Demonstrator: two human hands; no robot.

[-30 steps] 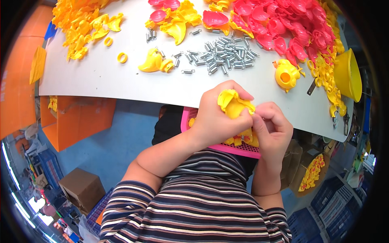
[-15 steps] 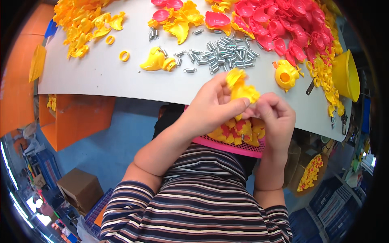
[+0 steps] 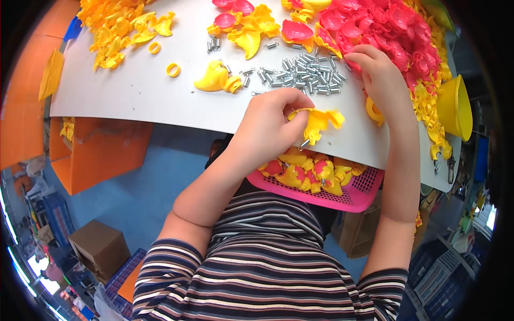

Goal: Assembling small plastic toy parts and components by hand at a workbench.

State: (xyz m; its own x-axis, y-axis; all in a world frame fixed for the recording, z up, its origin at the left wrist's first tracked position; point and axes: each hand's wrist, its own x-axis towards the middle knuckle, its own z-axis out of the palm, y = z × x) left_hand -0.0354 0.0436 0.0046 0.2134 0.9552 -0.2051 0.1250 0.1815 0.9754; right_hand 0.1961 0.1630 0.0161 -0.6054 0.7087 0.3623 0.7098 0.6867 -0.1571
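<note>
My left hand (image 3: 276,120) pinches a thin yellow plastic shell piece (image 3: 317,127) above the table's front edge. A small metal spring (image 3: 304,143) hangs at the underside of that piece. At the near edge of the heap of red plastic shells (image 3: 393,40), my right hand (image 3: 381,75) reaches out with fingers bent and apart; nothing shows in it. Left of its fingers lies a pile of metal springs (image 3: 308,74). A round yellow part (image 3: 373,111) is partly covered by my right forearm. Below my hands, a pink basket (image 3: 342,202) holds several yellow-and-red assembled pieces (image 3: 321,170).
On the white table (image 3: 155,99), yellow shells (image 3: 110,37) are heaped at the far left. Small yellow rings (image 3: 428,107) and a yellow bucket (image 3: 455,109) stand at the right. An orange bin (image 3: 101,155) sits below the left edge, and a cardboard box (image 3: 99,249) lower down.
My right hand has left the yellow piece and moved up and right to the red heap. My left hand still holds the piece, now tipped lower, with a spring showing on it.
</note>
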